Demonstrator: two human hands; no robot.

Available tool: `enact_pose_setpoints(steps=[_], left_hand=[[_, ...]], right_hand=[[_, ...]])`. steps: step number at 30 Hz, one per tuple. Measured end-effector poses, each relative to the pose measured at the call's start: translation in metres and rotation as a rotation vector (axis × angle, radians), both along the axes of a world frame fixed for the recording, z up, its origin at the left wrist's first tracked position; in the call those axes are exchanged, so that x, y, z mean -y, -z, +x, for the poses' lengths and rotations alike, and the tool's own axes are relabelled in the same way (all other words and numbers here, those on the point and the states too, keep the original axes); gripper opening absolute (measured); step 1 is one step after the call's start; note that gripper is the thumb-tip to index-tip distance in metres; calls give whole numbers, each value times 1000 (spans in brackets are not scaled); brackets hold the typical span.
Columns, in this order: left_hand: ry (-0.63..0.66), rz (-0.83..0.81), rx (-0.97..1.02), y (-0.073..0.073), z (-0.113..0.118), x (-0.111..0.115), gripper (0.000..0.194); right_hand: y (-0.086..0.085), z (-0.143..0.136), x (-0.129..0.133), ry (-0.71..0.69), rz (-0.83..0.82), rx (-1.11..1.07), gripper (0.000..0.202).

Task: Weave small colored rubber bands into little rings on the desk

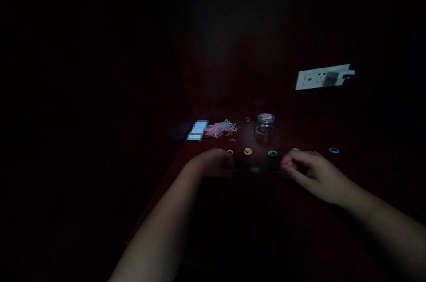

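My left hand [218, 163] is over the dark red table beside a small pink band [230, 152]; its fingers curl downward, and shadow hides their tips. My right hand [301, 168] has thumb and forefinger pinched together, and whatever may be between them is too small to make out. Between the hands lie a yellow band bundle [248, 151], a green band bundle [273, 153] and a small dark blue bundle [254, 169]. A blue band [296, 149] and an orange one [313, 152] show partly behind my right hand. Farther right lies a light blue band [334, 150].
A loose pile of mostly pink bands [220, 129] sits beyond my left hand, next to a lit, pixelated screen [197, 130]. A clear lidded jar [265, 126] stands at the back near a small ring [247, 119]. A socket panel [321, 77] holds a plug.
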State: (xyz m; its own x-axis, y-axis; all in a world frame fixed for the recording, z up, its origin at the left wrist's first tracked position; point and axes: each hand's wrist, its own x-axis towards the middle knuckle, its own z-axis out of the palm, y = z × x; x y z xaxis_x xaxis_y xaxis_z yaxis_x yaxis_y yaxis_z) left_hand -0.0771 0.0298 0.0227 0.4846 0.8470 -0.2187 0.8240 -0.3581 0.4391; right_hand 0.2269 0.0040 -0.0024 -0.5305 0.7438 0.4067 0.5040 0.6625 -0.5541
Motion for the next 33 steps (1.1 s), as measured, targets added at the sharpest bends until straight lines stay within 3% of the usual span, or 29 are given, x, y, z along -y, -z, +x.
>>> enact_pose_setpoints(steps=[3,8,11,14,18,22,28,33], left_hand=[[24,15,2,1,1,0,20],[4,6,123,-2,-2,1,24],[-147,165,188,2,-10,-8,27],[-354,417,171,16,-20,-26,24],[-438,526,168,40,-24,-52,21],[-396,601,151,56,-16,-74,25],[-284,614,120,63,-7,-95,23],[-289,607,109,64,-8,-101,18]], right_hand=[[-1,0,1,0,-3,-4,21],[-1,-2,0,7,-10,-8,21],[-2,-2,0,8,-4,-5,21],[-2,-2,0,13,-2,-5,20],[-1,-1,0,31,-2,-15,21],[-2,-2,0,97,46,-36,22],[-8,3,-3,214,138,-59,20],[-17,20,-8,539,205,-206,17]])
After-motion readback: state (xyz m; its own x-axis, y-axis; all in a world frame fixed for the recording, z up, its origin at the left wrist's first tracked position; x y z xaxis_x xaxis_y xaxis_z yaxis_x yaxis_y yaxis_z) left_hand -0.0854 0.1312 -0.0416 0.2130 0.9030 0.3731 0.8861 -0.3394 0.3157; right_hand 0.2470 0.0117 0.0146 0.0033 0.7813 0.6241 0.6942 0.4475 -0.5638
